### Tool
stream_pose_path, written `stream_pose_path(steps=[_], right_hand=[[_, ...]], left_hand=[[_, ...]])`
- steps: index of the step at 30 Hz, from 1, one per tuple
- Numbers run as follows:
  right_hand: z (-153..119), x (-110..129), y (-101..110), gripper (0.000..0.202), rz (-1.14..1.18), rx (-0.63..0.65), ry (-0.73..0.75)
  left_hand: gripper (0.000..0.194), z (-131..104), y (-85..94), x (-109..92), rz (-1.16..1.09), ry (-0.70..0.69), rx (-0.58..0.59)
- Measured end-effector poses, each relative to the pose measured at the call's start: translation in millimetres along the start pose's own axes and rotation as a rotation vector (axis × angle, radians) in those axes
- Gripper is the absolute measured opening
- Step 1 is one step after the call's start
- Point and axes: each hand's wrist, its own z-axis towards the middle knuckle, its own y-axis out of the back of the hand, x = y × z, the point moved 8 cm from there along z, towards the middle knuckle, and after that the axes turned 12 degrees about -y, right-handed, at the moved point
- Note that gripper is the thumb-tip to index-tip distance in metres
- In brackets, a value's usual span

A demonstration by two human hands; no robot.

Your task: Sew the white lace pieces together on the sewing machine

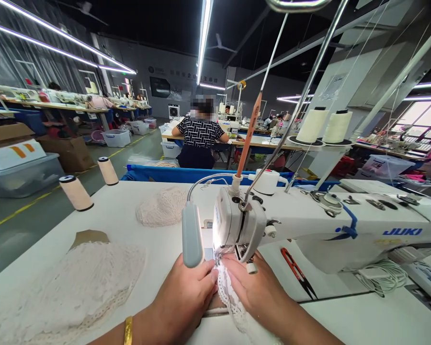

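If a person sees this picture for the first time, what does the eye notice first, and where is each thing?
First comes the white sewing machine across the middle and right of the table, with the left hand and right hand pressing a strip of white lace under its needle. Left of them lies a pile of lace pieces, and two thread cones stand behind the machine.

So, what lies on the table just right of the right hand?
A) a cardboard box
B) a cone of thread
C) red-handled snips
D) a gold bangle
C: the red-handled snips lie on the table right of the right hand, under the sewing machine arm.
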Motion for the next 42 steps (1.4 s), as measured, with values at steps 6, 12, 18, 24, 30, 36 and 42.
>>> stream_pose_path(steps=[6, 12, 18, 24, 30, 36, 42], right_hand=[[-16, 4, 1, 0.045, 0.136, 0.057, 0.065], [-19, 2, -5, 0.027, 0.116, -0.047, 0.060], [-9, -7, 1, 0.022, 0.353, -0.085, -0.086], [-9, -7, -2, 0.022, 0.405, -0.102, -0.114], [-11, -5, -8, 0.023, 0.301, -0.039, -0.070], [-24, 14, -7, 0.012, 0.140, 0.137, 0.213], [-29, 8, -5, 0.014, 0.150, 0.152, 0.201]], left_hand=[[0.024, -2, -0.9, 6, -0.082, 0.045, -0.007], [0.019, -3, -6.9, 15, -0.229, 0.130, -0.002], [0.016, 0, -11.6, 29, -0.370, 0.201, -0.044], [0.015, 2, -13.1, 32, -0.413, 0.217, -0.034], [0.024, 4, -7.3, 23, -0.334, 0.109, -0.066], [0.026, -4, 6.1, -5, -0.189, -0.064, -0.021], [0.022, -5, 11.3, -14, -0.187, -0.111, -0.049]])
